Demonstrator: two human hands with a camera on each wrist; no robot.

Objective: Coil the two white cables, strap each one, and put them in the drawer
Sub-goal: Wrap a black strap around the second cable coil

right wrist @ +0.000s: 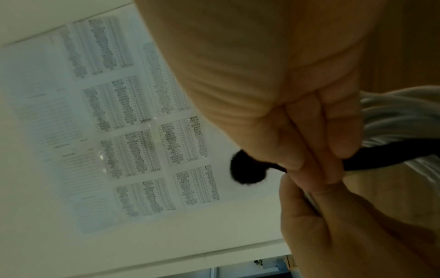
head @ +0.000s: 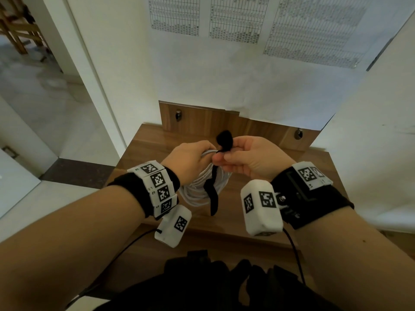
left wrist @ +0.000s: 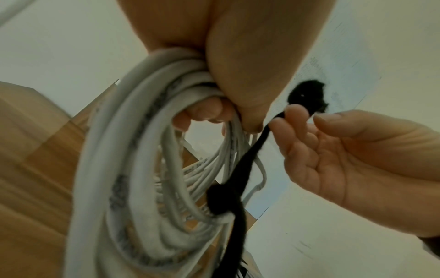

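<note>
Between the two raised hands hangs the coiled white cable (head: 203, 187), bunched at its top in the left hand (head: 187, 159). Just beside it, the right hand (head: 251, 158) pinches the black strap (head: 213, 187), whose free end dangles below. Strapping looks underway; next, the strap needs wrapping round the bundle and fastening.

The coil of cable (head: 202, 189) hangs above the wooden tabletop (head: 143, 149), held at its top by the left hand (head: 190, 160); just right of the coil's top the right hand (head: 249, 158) pinches the strap (head: 224, 140); the strap's tail hangs before the coil; behind the coil, papers (head: 235, 19) cover the wall.
</note>
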